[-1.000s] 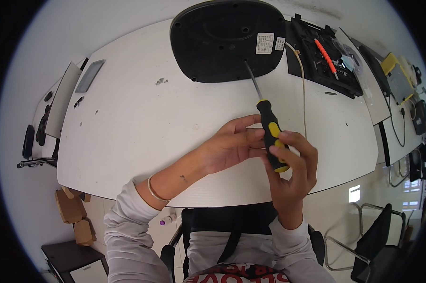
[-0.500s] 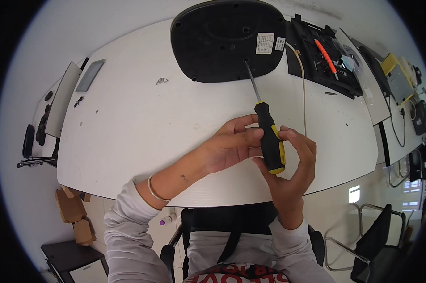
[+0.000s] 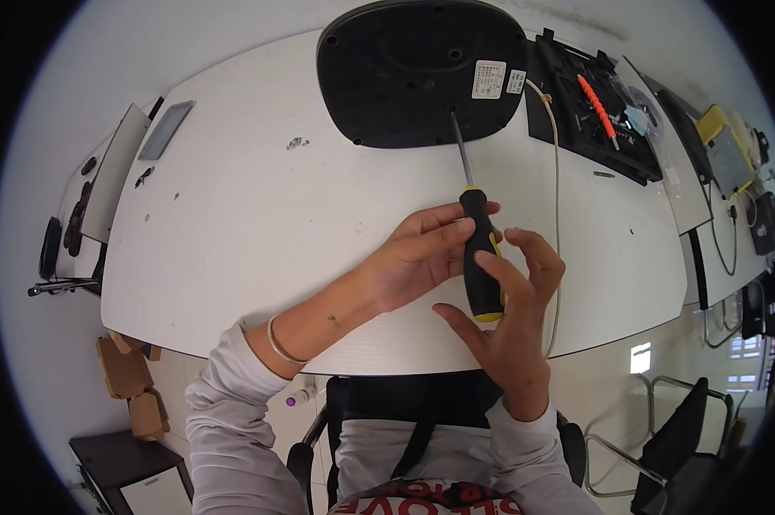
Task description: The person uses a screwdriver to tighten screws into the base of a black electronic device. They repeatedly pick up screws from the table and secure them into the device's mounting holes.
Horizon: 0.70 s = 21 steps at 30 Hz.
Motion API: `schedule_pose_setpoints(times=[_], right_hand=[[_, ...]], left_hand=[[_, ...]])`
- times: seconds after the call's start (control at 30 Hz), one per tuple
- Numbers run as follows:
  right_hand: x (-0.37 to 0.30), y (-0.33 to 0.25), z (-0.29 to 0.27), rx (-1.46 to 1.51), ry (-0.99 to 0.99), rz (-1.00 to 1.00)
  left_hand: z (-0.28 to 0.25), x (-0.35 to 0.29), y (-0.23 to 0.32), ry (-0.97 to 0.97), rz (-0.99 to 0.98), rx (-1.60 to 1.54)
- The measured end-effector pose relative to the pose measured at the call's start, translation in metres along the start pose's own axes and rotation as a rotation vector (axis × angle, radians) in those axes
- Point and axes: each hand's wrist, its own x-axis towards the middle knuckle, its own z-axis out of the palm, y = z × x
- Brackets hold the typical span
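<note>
A screwdriver [image 3: 480,257] with a black and yellow handle points away from me. Its metal tip is at a screw hole in the underside of a black, rounded plastic appliance [image 3: 379,94] at the far side of the table. My left hand [image 3: 417,257] pinches the handle from the left, thumb on top. My right hand [image 3: 516,322] is at the handle's right side, thumb and fingers spread; the index finger lies over the handle, and whether it presses on it I cannot tell. White labels [image 3: 489,79] are stuck to the appliance, and a pale cable [image 3: 557,215] trails from it.
An open black tool case [image 3: 593,103] with an orange flexible shaft [image 3: 596,105] lies at the far right of the white table [image 3: 233,240]. A grey flat rectangular piece [image 3: 167,130] sits at the far left. Small dark bits [image 3: 297,143] are scattered about. A black chair [image 3: 679,438] stands at right.
My right hand has opened its thumb away from the handle and its index finger has crossed over it. The handle has swung slightly left. My left hand still holds it.
</note>
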Motion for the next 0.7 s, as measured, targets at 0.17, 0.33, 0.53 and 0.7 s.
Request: schedule_pose_setpoints(times=[0.17,0.33,0.53,0.7], right_hand=[[-0.003,0.009,0.003,0.078,0.138,-0.027],[-0.002,0.003,0.006,-0.032,0.03,-0.117],[-0.003,0.002,0.011,0.068,-0.042,0.011],[-0.001,0.008,0.01,0.117,0.03,-0.021]], left_hand=[[0.007,0.001,0.002,0.035,0.013,-0.013],[0.012,0.0,0.007,0.024,0.009,-0.056],[-0.002,0.001,-0.001,-0.023,-0.019,-0.04],[0.001,0.003,-0.003,0.064,0.02,-0.009]])
